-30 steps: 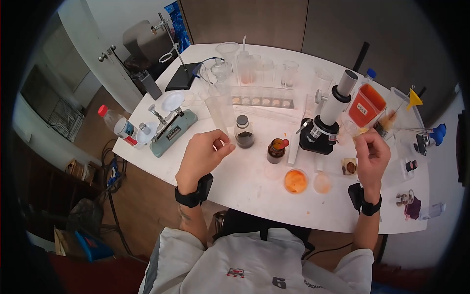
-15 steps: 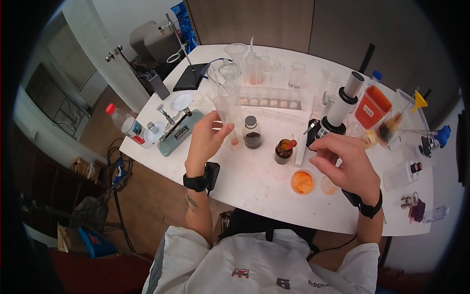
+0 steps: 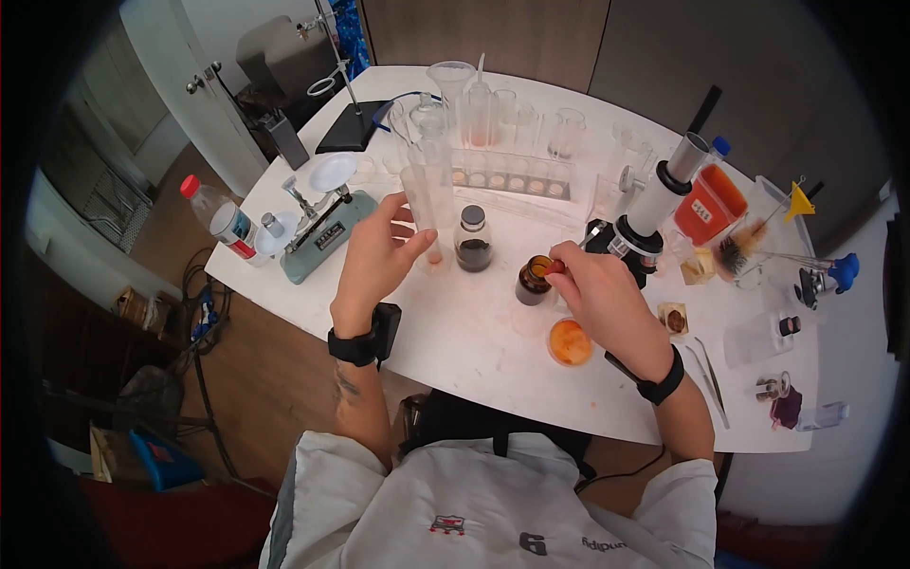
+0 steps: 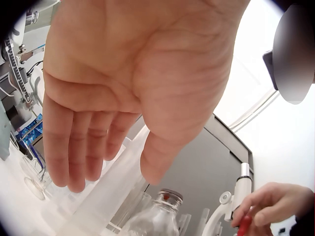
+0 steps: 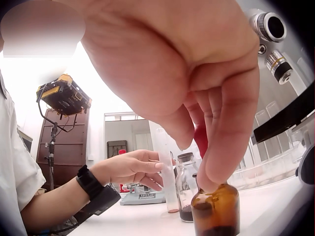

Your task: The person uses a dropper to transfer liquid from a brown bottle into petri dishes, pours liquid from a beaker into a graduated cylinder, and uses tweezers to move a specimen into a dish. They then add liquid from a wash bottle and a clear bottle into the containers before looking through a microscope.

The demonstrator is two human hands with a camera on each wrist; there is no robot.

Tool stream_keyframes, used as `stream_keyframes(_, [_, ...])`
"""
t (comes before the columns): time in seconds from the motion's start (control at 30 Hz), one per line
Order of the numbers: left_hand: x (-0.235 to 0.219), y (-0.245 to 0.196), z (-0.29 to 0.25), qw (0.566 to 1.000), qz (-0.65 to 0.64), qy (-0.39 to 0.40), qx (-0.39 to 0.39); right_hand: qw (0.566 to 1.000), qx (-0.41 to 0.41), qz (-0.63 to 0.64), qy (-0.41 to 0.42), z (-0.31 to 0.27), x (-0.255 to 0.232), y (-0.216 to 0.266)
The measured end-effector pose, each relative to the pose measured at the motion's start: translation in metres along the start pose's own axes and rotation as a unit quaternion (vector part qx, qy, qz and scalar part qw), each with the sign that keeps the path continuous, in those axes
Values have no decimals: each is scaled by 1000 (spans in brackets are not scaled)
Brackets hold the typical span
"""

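My left hand (image 3: 374, 256) is beside a tall translucent cylinder (image 3: 422, 204), thumb spread from long, nearly straight fingers. In the left wrist view the cylinder (image 4: 110, 196) slants behind the gap between fingers and thumb. My right hand (image 3: 611, 308) pinches the red bulb of a dropper (image 3: 555, 268) at the mouth of a small brown glass bottle (image 3: 532, 286). From the right wrist, the fingertips hang right over the neck of that bottle (image 5: 216, 211), which has dark contents. Between the hands stands a stoppered clear bottle (image 3: 473, 251) with dark stuff inside.
An orange-filled dish (image 3: 571, 343) lies just in front of the brown bottle. The microscope (image 3: 645, 213) stands beyond my right hand, tweezers (image 3: 711, 384) lie to its right. Left are a balance scale (image 3: 327, 237) and a plastic bottle (image 3: 227, 223); glassware (image 3: 479, 114) lines the back.
My right hand has come in from the right side of the table, past the microscope, and now pinches the red dropper bulb. My left hand has shifted up to the cylinder, its fingers spreading.
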State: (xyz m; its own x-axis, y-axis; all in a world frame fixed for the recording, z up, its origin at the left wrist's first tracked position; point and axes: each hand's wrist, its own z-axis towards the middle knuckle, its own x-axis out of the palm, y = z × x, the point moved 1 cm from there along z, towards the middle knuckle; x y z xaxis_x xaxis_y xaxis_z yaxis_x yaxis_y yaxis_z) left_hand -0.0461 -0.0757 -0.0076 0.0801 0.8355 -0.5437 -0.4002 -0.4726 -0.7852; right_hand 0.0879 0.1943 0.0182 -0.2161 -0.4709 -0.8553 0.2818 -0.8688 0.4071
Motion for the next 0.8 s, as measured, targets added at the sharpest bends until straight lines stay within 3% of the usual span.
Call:
stream_keyframes(0.17, [-17, -21, -17, 994, 87, -72, -2, 998, 12, 60, -31, 1, -5, 4])
stream_keyframes(0.27, [-25, -48, -25, 992, 115, -46, -12, 996, 11, 77, -50, -1, -6, 5])
stream_keyframes(0.37, [-16, -67, -31, 997, 67, 12, 48, 995, 5, 78, -64, -2, -7, 5])
stream_keyframes(0.47, [-5, -67, -28, 997, 22, 59, 41, 995, 3, 71, -63, -3, -7, 6])
stream_keyframes(0.6, [-7, -47, -17, 985, 98, -131, 62, 995, 8, 51, -85, -5, -6, 8])
stream_keyframes(0.73, [-15, -44, -21, 987, 85, -132, 25, 995, 2, 47, -87, -5, -7, 5])
stream_keyframes(0.8, [-8, -47, -28, 996, -7, -87, 7, 995, 3, 45, -84, -5, -7, 5])
